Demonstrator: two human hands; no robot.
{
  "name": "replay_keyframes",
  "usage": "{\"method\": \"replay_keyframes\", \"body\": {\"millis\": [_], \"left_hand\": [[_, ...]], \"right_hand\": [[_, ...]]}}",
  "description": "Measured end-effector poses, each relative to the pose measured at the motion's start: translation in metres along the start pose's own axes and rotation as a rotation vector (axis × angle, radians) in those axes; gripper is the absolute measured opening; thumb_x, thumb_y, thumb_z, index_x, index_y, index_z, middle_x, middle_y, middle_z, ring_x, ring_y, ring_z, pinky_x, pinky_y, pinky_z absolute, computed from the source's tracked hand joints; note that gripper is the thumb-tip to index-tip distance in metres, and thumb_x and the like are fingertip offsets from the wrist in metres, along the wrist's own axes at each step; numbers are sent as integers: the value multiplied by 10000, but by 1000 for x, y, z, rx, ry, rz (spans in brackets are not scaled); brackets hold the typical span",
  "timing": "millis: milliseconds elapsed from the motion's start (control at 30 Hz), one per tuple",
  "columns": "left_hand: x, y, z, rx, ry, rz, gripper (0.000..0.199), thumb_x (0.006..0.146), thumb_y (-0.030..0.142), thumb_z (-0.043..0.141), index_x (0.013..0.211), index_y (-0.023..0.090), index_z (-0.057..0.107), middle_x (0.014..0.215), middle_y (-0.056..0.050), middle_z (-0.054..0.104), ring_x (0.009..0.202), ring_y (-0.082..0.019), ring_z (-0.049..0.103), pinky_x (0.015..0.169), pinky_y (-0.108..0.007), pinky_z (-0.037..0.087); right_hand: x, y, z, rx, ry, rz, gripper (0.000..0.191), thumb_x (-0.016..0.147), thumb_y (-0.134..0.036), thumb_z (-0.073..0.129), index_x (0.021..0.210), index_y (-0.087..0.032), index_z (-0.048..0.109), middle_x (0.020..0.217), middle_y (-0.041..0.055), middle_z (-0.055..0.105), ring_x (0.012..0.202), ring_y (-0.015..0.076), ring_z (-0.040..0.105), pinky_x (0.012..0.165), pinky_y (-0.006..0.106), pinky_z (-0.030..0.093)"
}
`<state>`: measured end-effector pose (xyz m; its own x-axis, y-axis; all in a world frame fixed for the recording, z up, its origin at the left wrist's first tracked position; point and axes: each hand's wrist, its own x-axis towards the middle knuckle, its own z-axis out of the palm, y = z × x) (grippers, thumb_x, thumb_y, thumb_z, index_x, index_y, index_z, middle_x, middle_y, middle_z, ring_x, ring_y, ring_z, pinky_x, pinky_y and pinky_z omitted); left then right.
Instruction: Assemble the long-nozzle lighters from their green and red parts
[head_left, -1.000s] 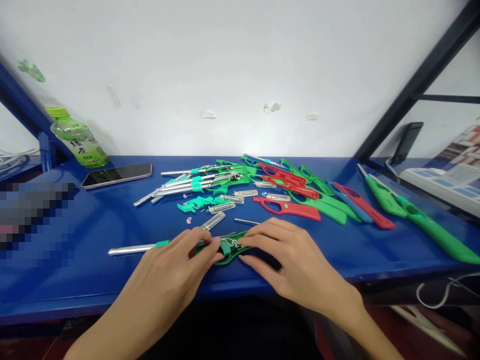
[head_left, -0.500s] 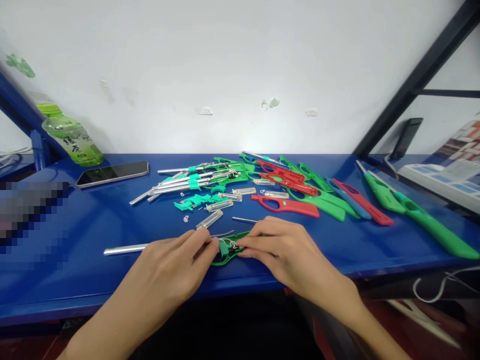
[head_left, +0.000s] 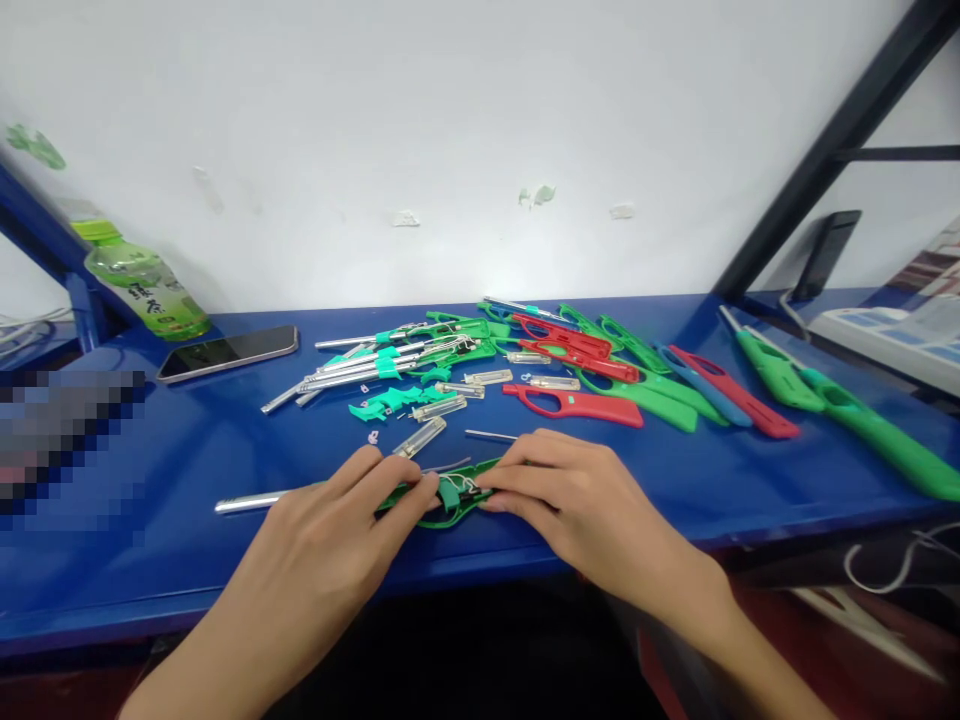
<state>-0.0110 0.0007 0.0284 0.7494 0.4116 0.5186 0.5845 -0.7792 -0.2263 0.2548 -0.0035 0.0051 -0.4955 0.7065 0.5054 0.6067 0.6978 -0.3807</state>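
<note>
An opened green utility lighter (head_left: 442,519) lies near the table's front edge, its inside facing up. Its metal tube (head_left: 247,502) points left, partly under my left hand (head_left: 341,520). The closed thumb and fingers of that hand hold the lighter beside the teal trigger (head_left: 449,494). At the other end, my right hand (head_left: 581,495) is closed in a pinch on the lighter, by the white wires (head_left: 468,484) and a small black part. The fingers hide much of the shell. A thin metal rod (head_left: 487,435) lies just beyond my right hand.
Clear fuel tanks (head_left: 420,438), torn teal pieces (head_left: 397,402) and metal tubes (head_left: 360,372) lie beyond my hands. Red shells (head_left: 592,405) and green lighters (head_left: 885,435) spread right. A phone (head_left: 229,353) and bottle (head_left: 150,285) stand at the left, before the wall.
The left fingers have shifted slightly, and more of the green shell shows beneath them. The teal trigger looks a little more tilted. My view has shifted slightly.
</note>
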Motion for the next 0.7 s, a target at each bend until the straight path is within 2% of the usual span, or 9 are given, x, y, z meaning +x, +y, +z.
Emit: {"method": "replay_keyframes", "body": {"millis": [100, 200, 333, 400, 500, 700], "left_hand": [[-9, -6, -9, -27, -10, -123, 343, 1073, 61, 472, 1285, 215, 695, 1132, -70, 729, 871, -211, 652, 559, -280, 487], [-19, -16, -19, -54, -12, -244, 249, 1101, 197, 537, 1259, 263, 718, 1168, -55, 720, 955, -229, 654, 601, -292, 504], [-28, -30, -19, -129, -106, -324, 250, 1123, 376, 536, 1207, 283, 752, 1163, -47, 736, 1079, -274, 666, 795, -371, 571], [-30, -33, -15, -170, -143, -333, 259, 1127, 383, 526, 1170, 285, 762, 1132, -40, 742, 1075, -272, 670, 863, -390, 565], [-30, -34, -11, -199, -164, -344, 281, 1136, 374, 498, 1103, 273, 757, 1102, -42, 748, 1037, -269, 673, 886, -399, 538], [-30, -28, -21, -206, -238, -391, 258, 1134, 396, 506, 1104, 280, 735, 1076, -19, 759, 954, -253, 686, 918, -417, 488]], "right_hand": [[-2, 0, 0, 32, -13, 20, 152, 1063, -244, 704, 1147, -226, 830, 1046, 26, 800, 938, 196, 720, 849, 323, 585], [-3, 0, -1, 53, -19, 32, 162, 1074, -233, 682, 1156, -228, 821, 1078, 28, 795, 973, 204, 723, 876, 335, 592], [-3, 1, 0, 72, -8, 51, 153, 1067, -229, 693, 1160, -243, 814, 1116, 17, 788, 1018, 204, 731, 936, 345, 591], [-3, 1, 0, 77, -7, 51, 147, 1065, -234, 697, 1155, -247, 813, 1122, 16, 792, 1027, 207, 735, 944, 345, 589], [-3, 1, -1, 75, -8, 52, 152, 1073, -238, 684, 1156, -247, 812, 1117, 21, 797, 1024, 213, 741, 934, 345, 590], [-3, -3, -3, 67, -23, 74, 163, 1088, -264, 663, 1155, -246, 811, 1129, 33, 803, 1020, 221, 749, 939, 355, 600]]}}
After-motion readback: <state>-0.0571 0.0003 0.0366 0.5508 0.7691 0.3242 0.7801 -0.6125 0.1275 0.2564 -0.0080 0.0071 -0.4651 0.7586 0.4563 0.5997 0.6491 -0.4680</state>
